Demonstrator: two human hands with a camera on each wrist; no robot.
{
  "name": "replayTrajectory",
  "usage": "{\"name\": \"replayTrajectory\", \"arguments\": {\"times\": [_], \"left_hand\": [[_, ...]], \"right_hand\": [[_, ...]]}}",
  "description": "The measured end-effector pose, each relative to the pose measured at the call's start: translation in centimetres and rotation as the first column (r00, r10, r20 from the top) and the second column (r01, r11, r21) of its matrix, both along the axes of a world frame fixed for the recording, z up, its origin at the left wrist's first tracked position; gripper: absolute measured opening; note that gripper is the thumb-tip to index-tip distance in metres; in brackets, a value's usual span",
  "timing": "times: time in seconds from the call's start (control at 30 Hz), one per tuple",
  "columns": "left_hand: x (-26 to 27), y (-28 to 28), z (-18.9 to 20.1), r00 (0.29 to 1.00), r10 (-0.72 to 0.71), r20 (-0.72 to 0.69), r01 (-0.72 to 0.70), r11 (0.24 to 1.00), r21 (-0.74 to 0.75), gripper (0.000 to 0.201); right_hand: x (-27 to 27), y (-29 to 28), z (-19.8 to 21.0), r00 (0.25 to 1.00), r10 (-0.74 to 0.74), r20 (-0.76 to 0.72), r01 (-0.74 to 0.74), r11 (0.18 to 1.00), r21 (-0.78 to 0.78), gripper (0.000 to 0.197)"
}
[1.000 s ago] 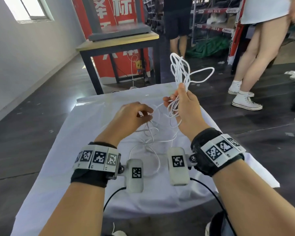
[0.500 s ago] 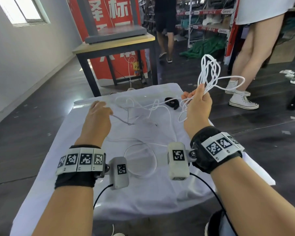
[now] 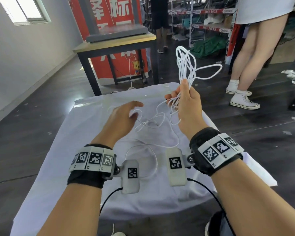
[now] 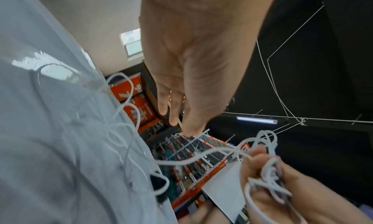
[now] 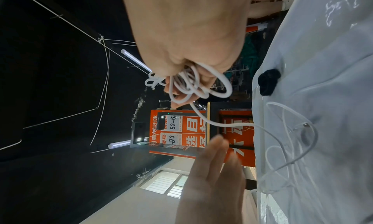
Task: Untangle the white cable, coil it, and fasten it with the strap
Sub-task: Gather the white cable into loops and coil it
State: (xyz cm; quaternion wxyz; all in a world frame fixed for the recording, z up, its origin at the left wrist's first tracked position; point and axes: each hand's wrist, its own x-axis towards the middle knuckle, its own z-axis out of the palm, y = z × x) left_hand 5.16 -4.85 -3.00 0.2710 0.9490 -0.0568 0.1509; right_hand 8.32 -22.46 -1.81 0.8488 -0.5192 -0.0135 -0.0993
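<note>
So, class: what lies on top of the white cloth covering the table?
Loose loops of the white cable sprawl on the white cloth, running up to the right hand. A small dark item, possibly the strap, lies there too. The hands hide part of the cloth.

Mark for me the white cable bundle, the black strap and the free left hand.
white cable (image 3: 186, 65), head view, on the loops standing above the right hand (image 3: 189, 106).
black strap (image 5: 268, 82), right wrist view, on its dark middle, lying on the white cloth.
left hand (image 3: 121, 120), head view, on its back, fingers spread.
</note>
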Motion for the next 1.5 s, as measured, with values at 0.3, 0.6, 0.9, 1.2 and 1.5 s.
{"name": "replayTrajectory", "arguments": {"times": [0.3, 0.6, 0.9, 1.2, 1.5], "left_hand": [[-0.3, -2.4, 0.0, 0.935, -0.265, -0.237, 0.211, 0.95, -0.23, 0.01], [-1.9, -1.2, 1.7, 0.784, -0.378, -0.493, 0.281, 0.924, -0.261, 0.014], [-2.3, -0.7, 2.7, 0.799, -0.521, -0.301, 0.293, 0.774, -0.562, 0.018], [-0.8, 0.1, 1.6, 0.989, -0.137, -0.058, 0.102, 0.908, -0.407, 0.007], [-0.4, 2.6, 2.0, 0.977, 0.155, 0.145, -0.081, 0.903, -0.423, 0.005]], "right_hand": [[0.0, 0.1, 0.2, 1.0, -0.017, 0.009, 0.017, 0.998, -0.061, 0.037], [2.0, -1.4, -1.5, 0.966, -0.215, -0.146, 0.186, 0.963, -0.194, 0.038], [-0.3, 0.2, -2.0, 0.904, 0.316, -0.288, -0.424, 0.567, -0.706, 0.037], [-1.4, 0.8, -0.9, 0.796, 0.442, -0.414, -0.6, 0.486, -0.636, 0.058], [-1.4, 0.2, -1.2, 0.744, 0.543, -0.39, -0.633, 0.384, -0.672, 0.035]]}}
